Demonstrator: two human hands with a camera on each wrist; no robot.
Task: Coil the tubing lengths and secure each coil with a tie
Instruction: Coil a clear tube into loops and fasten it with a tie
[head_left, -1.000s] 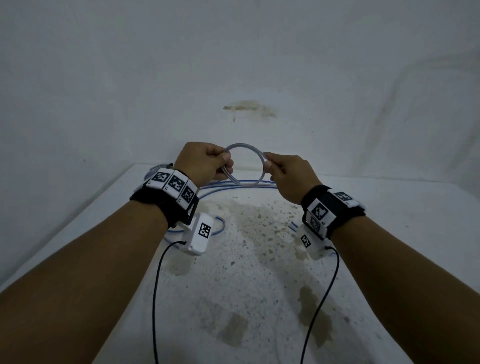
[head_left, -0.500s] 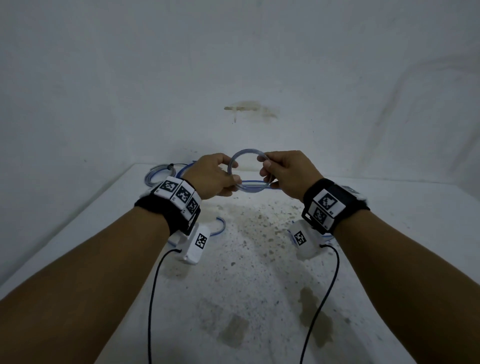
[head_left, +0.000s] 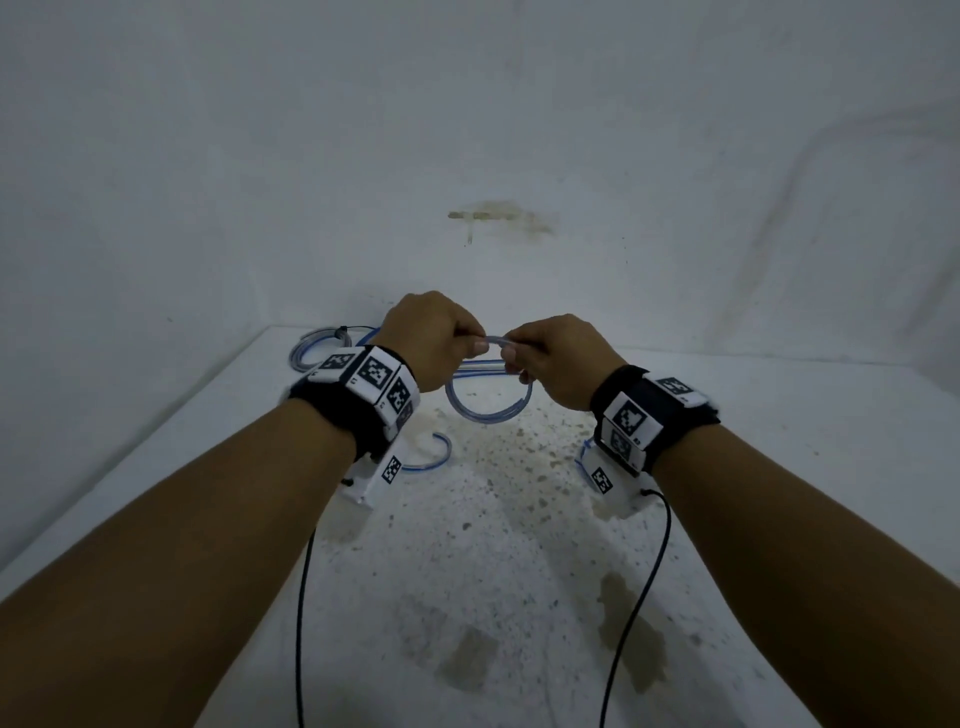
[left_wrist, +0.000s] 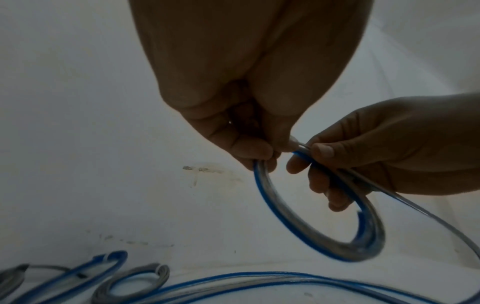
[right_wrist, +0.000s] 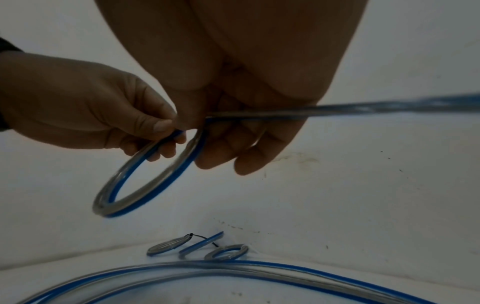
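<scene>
A small coil of clear tubing with a blue stripe (head_left: 488, 413) hangs in the air below both hands, over the white table (head_left: 779, 467). My left hand (head_left: 467, 343) pinches the top of the coil (left_wrist: 298, 226) between thumb and fingers. Right beside it, my right hand (head_left: 514, 356) grips the same top part with curled fingers (right_wrist: 233, 148). A straight tail of the tubing (right_wrist: 363, 109) runs out of the right hand to the side. The loop (right_wrist: 145, 181) holds about two turns. No tie is visible on it.
Small finished coils (head_left: 317, 348) lie at the table's back left corner by the wall; a black tie (right_wrist: 191, 235) shows on one. Loose tubing (head_left: 431, 457) curves across the table under the hands. Wrist-camera cables (head_left: 301, 623) hang near the front.
The hands have come together at the top of the coil. The loop, held upright between them before, now hangs below them.
</scene>
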